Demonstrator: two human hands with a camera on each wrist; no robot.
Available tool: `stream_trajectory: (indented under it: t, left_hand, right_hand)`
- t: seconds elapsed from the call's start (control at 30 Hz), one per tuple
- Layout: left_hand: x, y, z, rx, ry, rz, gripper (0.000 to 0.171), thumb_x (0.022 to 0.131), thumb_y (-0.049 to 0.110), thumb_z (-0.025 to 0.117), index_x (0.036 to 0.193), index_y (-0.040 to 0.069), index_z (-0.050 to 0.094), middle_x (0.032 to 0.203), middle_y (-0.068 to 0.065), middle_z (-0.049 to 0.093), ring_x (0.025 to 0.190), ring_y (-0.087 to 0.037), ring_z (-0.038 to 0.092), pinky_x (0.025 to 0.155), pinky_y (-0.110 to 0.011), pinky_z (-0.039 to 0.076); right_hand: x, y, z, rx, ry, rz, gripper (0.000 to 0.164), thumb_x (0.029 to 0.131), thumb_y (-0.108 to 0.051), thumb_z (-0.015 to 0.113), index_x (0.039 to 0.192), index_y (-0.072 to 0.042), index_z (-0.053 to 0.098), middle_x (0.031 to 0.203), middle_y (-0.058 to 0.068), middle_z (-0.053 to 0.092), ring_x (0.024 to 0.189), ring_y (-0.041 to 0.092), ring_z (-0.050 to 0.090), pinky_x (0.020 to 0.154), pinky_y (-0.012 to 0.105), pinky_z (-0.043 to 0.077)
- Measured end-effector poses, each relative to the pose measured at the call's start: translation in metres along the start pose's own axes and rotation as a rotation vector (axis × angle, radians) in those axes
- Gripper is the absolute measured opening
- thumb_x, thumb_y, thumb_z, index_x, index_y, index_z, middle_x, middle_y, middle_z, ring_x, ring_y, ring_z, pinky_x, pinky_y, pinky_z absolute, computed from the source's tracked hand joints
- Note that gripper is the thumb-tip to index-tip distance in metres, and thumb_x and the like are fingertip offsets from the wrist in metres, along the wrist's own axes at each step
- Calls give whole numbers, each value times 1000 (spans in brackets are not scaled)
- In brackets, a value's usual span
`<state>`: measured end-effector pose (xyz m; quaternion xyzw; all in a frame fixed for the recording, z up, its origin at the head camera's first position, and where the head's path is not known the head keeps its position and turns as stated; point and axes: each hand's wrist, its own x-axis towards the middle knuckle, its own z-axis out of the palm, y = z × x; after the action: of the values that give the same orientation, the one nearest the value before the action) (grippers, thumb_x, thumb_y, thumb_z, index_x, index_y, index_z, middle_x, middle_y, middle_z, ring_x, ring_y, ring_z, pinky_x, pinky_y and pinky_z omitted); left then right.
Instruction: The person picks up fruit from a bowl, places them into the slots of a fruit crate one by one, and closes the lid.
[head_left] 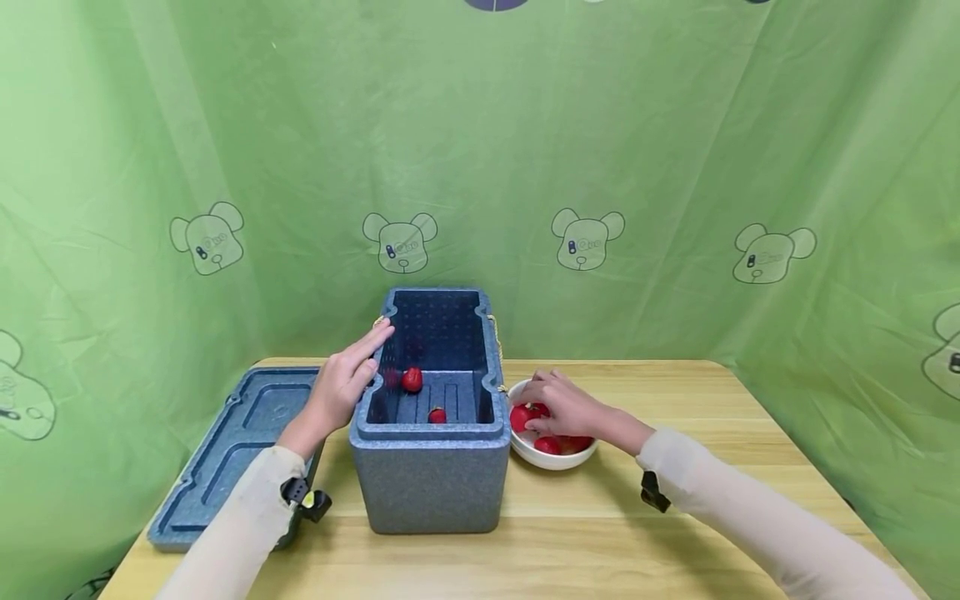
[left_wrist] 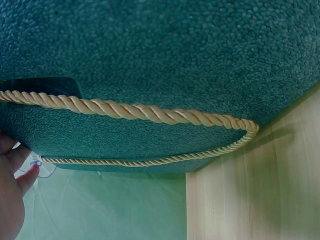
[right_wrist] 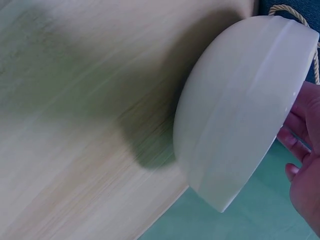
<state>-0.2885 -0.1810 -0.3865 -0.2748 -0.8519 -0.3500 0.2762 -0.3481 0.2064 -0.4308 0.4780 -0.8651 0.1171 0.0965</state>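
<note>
Currently, left hand (head_left: 341, 387), fingers straight, rests against blue rectangular foam box (head_left: 430, 487) at 9 o'clock. Right hand (head_left: 566, 407), 3 o'clock: clamping unclear; we'd pinch round red fruit (head_left: 519, 418) lightly.

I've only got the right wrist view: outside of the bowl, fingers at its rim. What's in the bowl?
Observer: Several red fruits lie in the bowl.
Operator: Where's the left hand?
Observer: Resting on the left rim of the box.
Operator: Anything inside the box?
Observer: Two other red fruits show in there, apart from each other.
</note>
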Motion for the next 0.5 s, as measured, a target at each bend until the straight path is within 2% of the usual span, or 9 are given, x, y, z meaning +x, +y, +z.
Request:
stream_trajectory:
  t: [0.3, 0.5]
  left_hand:
    - [0, -1, 0, 1, 4, 4, 51, 100, 17, 40, 148, 8, 55, 155, -10, 51, 141, -32, 51, 110, -53, 46]
    - [0, -1, 0, -4, 2, 8, 51, 100, 17, 40, 148, 8, 54, 155, -11, 50, 141, -32, 51, 109, -53, 46]
  right_hand:
    - [-8, 1, -10, -15, 40, 54, 35, 80, -16, 84, 113, -7, 76, 106, 5, 76, 103, 24, 58, 89, 43, 42]
    - [-13, 5, -19, 5, 119, 86, 33, 80, -15, 84, 111, -6, 77, 105, 6, 76, 103, 25, 58, 87, 42, 39]
